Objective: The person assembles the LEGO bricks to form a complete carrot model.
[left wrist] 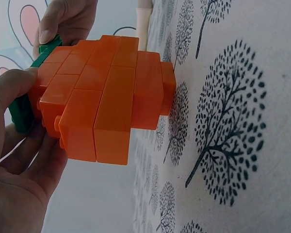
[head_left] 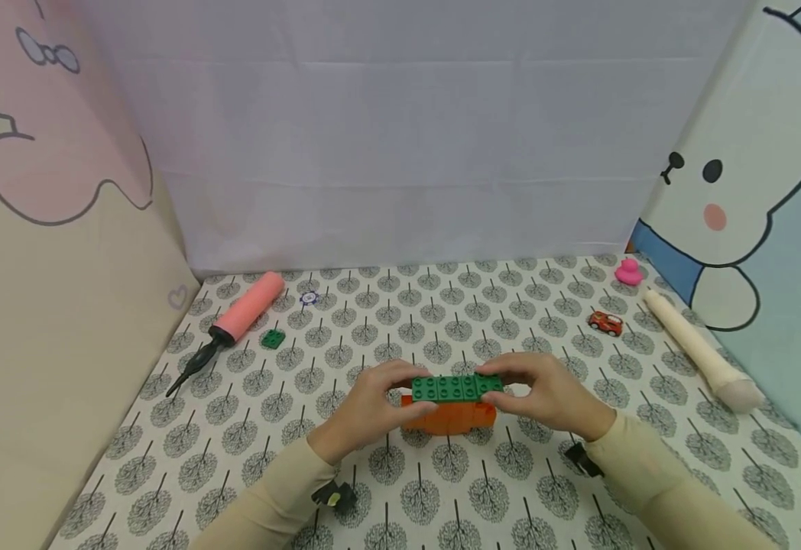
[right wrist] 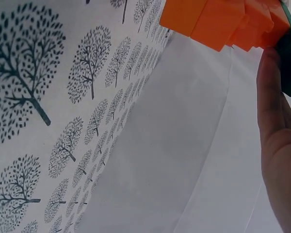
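A row of green toy bricks (head_left: 450, 389) lies on top of an orange toy-brick build (head_left: 452, 420) in the middle of the table. My left hand (head_left: 380, 401) grips the row's left end between thumb and fingers. At the other end, the right hand (head_left: 548, 389) pinches the green bricks in the same way. Seen from the left wrist, the orange build (left wrist: 87, 97) is stepped, widest midway up and narrower at its foot near the cloth. Whether the green row is fully pressed on, I cannot tell. The right wrist view shows only part of the build (right wrist: 218, 24).
Toward the back left lie a pink hand pump (head_left: 252, 305), a small green brick (head_left: 273, 338) and a blue-white chip (head_left: 309, 298). On the right are a red toy car (head_left: 605, 323), a pink duck (head_left: 628, 272) and a long pale club-shaped thing (head_left: 699, 347). Cloth walls border the table.
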{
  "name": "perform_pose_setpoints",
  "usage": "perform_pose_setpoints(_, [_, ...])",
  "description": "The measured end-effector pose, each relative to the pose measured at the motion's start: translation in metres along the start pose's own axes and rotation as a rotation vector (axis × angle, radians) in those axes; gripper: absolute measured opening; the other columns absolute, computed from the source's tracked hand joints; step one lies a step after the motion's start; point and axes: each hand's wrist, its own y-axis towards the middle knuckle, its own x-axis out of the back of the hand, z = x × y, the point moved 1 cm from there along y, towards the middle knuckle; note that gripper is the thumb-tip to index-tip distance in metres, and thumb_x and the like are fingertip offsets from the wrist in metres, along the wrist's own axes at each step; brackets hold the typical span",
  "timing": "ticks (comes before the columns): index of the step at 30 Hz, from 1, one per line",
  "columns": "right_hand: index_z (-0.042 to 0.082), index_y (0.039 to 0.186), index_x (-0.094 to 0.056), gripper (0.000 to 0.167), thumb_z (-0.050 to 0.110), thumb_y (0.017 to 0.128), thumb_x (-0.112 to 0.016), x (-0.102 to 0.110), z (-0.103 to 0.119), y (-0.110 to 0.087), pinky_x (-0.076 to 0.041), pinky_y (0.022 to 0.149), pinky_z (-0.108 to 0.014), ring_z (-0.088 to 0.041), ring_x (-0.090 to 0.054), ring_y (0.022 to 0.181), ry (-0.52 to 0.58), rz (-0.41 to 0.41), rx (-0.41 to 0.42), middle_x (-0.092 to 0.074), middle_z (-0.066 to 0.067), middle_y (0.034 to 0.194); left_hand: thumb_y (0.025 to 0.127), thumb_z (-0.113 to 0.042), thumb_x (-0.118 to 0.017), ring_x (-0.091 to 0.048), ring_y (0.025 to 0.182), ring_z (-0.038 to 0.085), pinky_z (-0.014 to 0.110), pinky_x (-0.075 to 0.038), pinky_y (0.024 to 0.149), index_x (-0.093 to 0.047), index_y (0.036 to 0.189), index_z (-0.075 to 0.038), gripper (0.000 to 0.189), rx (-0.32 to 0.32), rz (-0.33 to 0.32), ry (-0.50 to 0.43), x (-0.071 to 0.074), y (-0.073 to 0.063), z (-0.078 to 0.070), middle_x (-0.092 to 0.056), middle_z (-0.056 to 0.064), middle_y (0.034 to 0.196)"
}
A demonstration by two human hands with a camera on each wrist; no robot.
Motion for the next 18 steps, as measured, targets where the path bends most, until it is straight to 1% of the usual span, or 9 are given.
perform_pose_setpoints(4, [0.003, 0.118, -0.070, 0.034, 0.010, 0.086, -0.078, 0.001, 0.001, 0.000, -0.059, 0.085, -0.029, -0.011, -0.070, 0.092, -0.013, 0.014, -0.023, -0.072, -0.003, 0.109, 0.085, -0.030, -0.079, -0.064, 0.099, 0.008, 0.027, -0.058, 0.087, -0.070, 0.117, -0.012, 0.037, -0.004, 0.001, 0.013, 0.000, 0.000, 0.000, -0.069, -0.005, 0.112])
perform_pose_setpoints(7, [0.004, 0.120, -0.069, 0.036, 0.012, 0.087, -0.077, 0.000, 0.001, -0.001, -0.060, 0.085, -0.030, -0.011, -0.070, 0.093, -0.042, 0.022, -0.010, -0.071, -0.002, 0.109, 0.086, -0.030, -0.079, -0.064, 0.097, 0.007, 0.027, -0.058, 0.087, -0.070, 0.117, -0.013, 0.037, -0.013, 0.008, 0.018, 0.001, 0.001, 0.001, -0.068, -0.006, 0.111])
perform_pose_setpoints(11, [0.008, 0.123, -0.067, 0.038, 0.015, 0.087, -0.078, 0.000, 0.001, -0.002, -0.060, 0.085, -0.031, -0.011, -0.069, 0.094, -0.082, 0.025, 0.019, -0.070, -0.001, 0.111, 0.085, -0.035, -0.079, -0.064, 0.100, 0.007, 0.028, -0.057, 0.089, -0.069, 0.121, -0.013, 0.044, -0.020, 0.014, 0.065, 0.005, -0.001, 0.003, -0.068, -0.007, 0.113])
perform_pose_setpoints(13, [0.011, 0.124, -0.067, 0.039, 0.016, 0.087, -0.078, -0.001, 0.001, -0.002, -0.059, 0.085, -0.031, -0.010, -0.069, 0.095, -0.095, 0.026, 0.019, -0.069, -0.001, 0.112, 0.087, -0.037, -0.077, -0.064, 0.103, 0.009, 0.030, -0.056, 0.092, -0.068, 0.123, -0.012, 0.045, -0.017, 0.015, 0.100, 0.012, -0.003, 0.006, -0.068, -0.006, 0.115])
perform_pose_setpoints(15, [0.012, 0.125, -0.066, 0.040, 0.017, 0.087, -0.078, -0.001, 0.001, -0.003, -0.059, 0.085, -0.030, -0.010, -0.068, 0.096, -0.110, 0.027, 0.016, -0.069, 0.000, 0.113, 0.090, -0.038, -0.073, -0.063, 0.108, 0.011, 0.032, -0.054, 0.095, -0.067, 0.125, -0.012, 0.045, 0.007, 0.016, 0.150, 0.021, -0.004, 0.011, -0.068, -0.005, 0.120])
perform_pose_setpoints(17, [0.012, 0.125, -0.066, 0.040, 0.018, 0.087, -0.078, -0.001, 0.001, -0.003, -0.059, 0.085, -0.031, -0.009, -0.068, 0.096, -0.117, 0.028, 0.012, -0.069, 0.001, 0.113, 0.094, -0.044, -0.067, -0.062, 0.110, 0.014, 0.034, -0.053, 0.097, -0.067, 0.126, -0.012, 0.045, 0.066, 0.009, 0.213, 0.034, -0.004, 0.020, -0.067, -0.002, 0.123])
perform_pose_setpoints(18, [0.013, 0.126, -0.066, 0.040, 0.018, 0.087, -0.078, -0.001, 0.002, -0.003, -0.059, 0.086, -0.031, -0.009, -0.068, 0.096, -0.122, 0.028, 0.010, -0.069, 0.001, 0.113, 0.095, -0.044, -0.064, -0.062, 0.112, 0.016, 0.035, -0.053, 0.098, -0.067, 0.126, -0.012, 0.045, 0.095, 0.001, 0.244, 0.042, -0.004, 0.025, -0.067, -0.001, 0.124])
